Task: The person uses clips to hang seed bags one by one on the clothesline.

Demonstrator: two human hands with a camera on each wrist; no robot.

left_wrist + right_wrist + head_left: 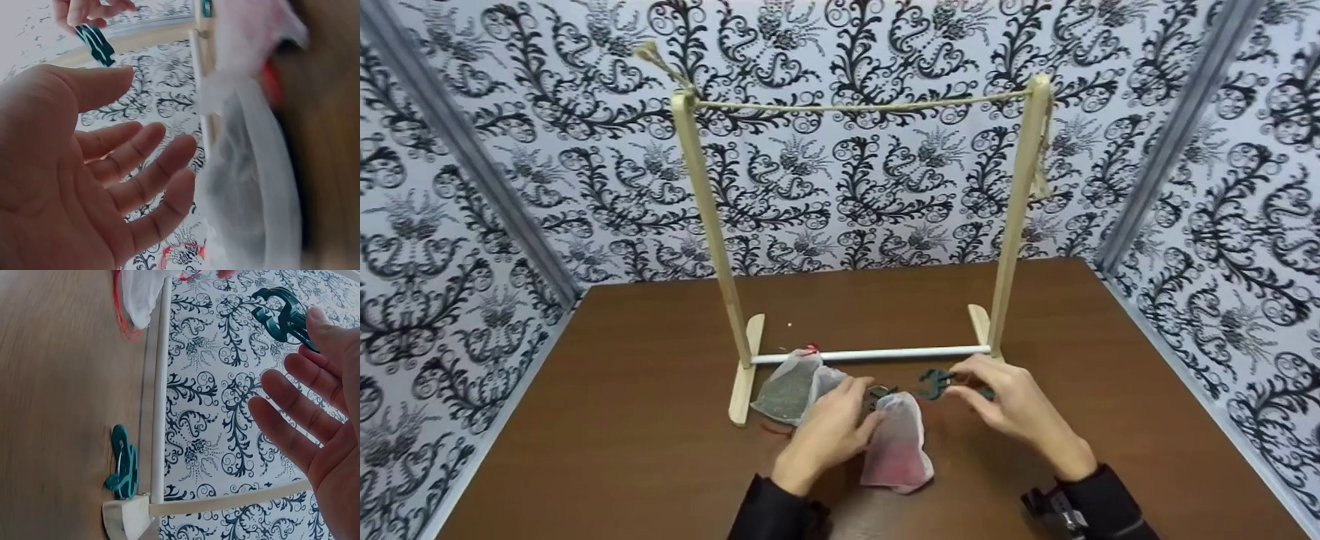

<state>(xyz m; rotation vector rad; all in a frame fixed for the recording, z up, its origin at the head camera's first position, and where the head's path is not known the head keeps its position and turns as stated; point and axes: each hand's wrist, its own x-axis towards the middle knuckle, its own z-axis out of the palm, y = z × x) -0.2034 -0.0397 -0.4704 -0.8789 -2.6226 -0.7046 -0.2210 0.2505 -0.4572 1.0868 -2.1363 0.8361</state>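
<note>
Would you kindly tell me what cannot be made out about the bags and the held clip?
Head view: part of the middle bag, hidden behind the left hand.
Head view: the exact contents of the pink bag, which covers them.
Right wrist view: part of the held clip, hidden by the right hand.
</note>
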